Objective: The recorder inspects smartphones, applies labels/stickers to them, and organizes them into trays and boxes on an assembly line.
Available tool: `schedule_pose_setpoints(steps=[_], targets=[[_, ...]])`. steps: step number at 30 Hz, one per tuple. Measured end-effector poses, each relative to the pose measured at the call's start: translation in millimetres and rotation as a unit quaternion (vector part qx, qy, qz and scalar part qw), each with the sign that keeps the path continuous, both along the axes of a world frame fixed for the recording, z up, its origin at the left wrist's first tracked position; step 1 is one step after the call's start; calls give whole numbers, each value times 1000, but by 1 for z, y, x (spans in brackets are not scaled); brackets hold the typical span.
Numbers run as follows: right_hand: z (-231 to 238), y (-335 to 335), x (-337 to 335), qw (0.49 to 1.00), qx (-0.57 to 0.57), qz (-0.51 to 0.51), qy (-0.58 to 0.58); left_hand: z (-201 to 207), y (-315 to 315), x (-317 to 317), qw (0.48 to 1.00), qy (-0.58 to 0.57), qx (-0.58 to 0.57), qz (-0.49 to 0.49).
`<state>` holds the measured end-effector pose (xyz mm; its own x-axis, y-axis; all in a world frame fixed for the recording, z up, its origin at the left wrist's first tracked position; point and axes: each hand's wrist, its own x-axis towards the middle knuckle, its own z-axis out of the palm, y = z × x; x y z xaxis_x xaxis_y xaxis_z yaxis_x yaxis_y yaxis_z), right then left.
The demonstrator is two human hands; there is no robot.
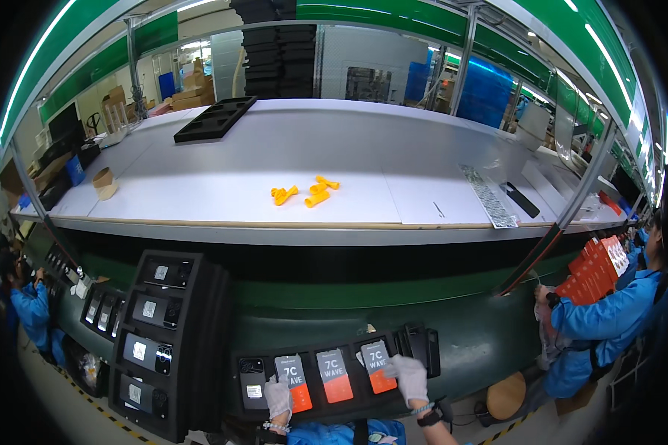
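A black tray (312,406) lies in front of me on the dark green surface. In its leftmost slot is a black smartphone (253,383) with a white label. Grey-and-orange cards lie over the other slots: a left card (295,380), a middle card (335,374) and a right card (378,365). My left hand (278,398), in a white glove, lies with fingers stretched along the left card's edge, beside the smartphone. My gloved right hand (410,377) has its fingers bunched at the right card's right edge, gripping it; the fingertips are only partly visible.
Stacked black trays (211,334) holding phones stand at left. Black cases (423,348) sit right of my tray. Yellow plastic pieces (315,194) and an empty black tray (215,119) lie on the white shelf (356,156). A blue-clad co-worker (601,311) holds orange boxes at right.
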<state>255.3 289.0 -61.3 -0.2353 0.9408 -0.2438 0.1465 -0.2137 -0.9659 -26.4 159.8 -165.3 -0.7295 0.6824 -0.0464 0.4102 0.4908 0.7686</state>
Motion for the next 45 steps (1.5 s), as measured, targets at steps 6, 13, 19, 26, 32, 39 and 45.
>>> schedule_pose_setpoints(steps=[6,13,19,26,32,39,45], targets=[[-60,60,53,811,266,-219,-473,11,17,9,996,-46,-65,40],[-98,80,88,929,49,-229,-288,11,-27,-31,975,127,2,183],[-140,92,128,955,-121,-252,-95,14,-31,-11,949,229,-147,159],[-119,84,117,965,-133,-213,79,13,-17,-17,950,149,-180,209],[-138,95,140,936,-8,-353,-6,23,-24,-16,937,205,-210,192],[-84,83,119,917,35,-375,-130,12,-18,-35,907,235,-297,186],[-21,58,61,953,-9,-303,7,10,-21,-42,905,263,-302,144]])
